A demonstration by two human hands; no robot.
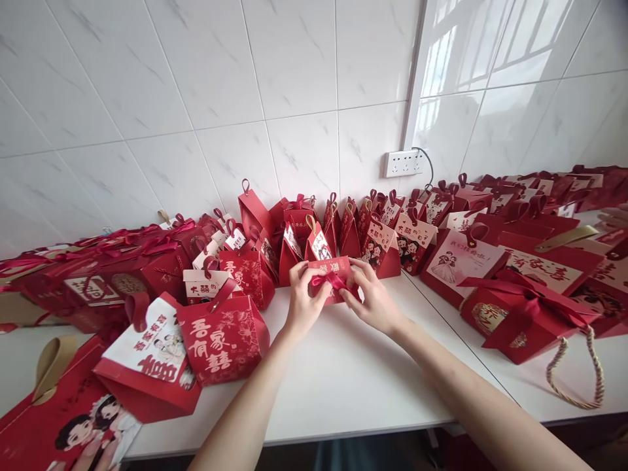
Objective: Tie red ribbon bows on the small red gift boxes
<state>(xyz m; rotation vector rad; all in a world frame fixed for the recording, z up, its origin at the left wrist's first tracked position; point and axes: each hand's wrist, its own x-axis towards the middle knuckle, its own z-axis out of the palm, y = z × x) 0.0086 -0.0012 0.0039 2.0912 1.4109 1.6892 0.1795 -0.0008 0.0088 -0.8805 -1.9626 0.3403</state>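
Note:
Both my hands hold one small red gift box (336, 265) with pale lettering and a dark red ribbon bow (332, 280) on its front. My left hand (303, 301) grips its left end, with the thumb by the bow. On the other side my right hand (373, 297) has its fingers closed round the right end. Just behind stands a slim red box with a couple printed on it (320, 245). Left of my hands is a red box with white flowers and lettering (223, 340). The underside of the held box is hidden.
Many red gift boxes line the tiled wall. Right are a bow-tied box with a rope handle (532, 317) and a white-fronted box (464, 258). Another person's fingers hold a red bag (44, 405) at lower left; another hand (613, 219) shows far right. A power strip (405, 163) is on the wall.

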